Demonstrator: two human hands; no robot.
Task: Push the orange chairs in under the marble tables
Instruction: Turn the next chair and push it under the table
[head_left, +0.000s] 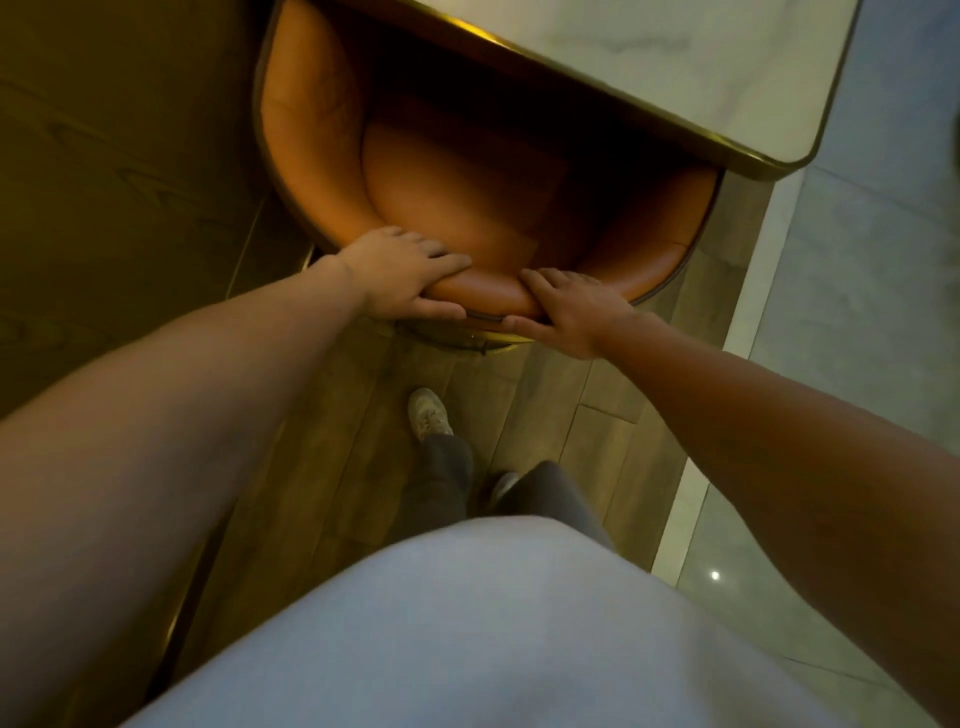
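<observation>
An orange leather tub chair (447, 192) stands in front of me, its seat partly beneath the white marble table (691, 67) with a gold rim. Both my hands hold the top of the curved backrest. My left hand (402, 275) grips the rim on the left, thumb on the outer side and fingers over the top. My right hand (563, 309) grips it just to the right, fingers wrapped over the padded edge. The front of the seat is hidden by the tabletop.
A dark wooden wall panel (119, 171) runs along the left, close to the chair. Wood-plank floor (524, 415) lies under my feet. To the right a pale border strip meets glossy grey tiles (852, 322). My shoe (428, 413) is just behind the chair.
</observation>
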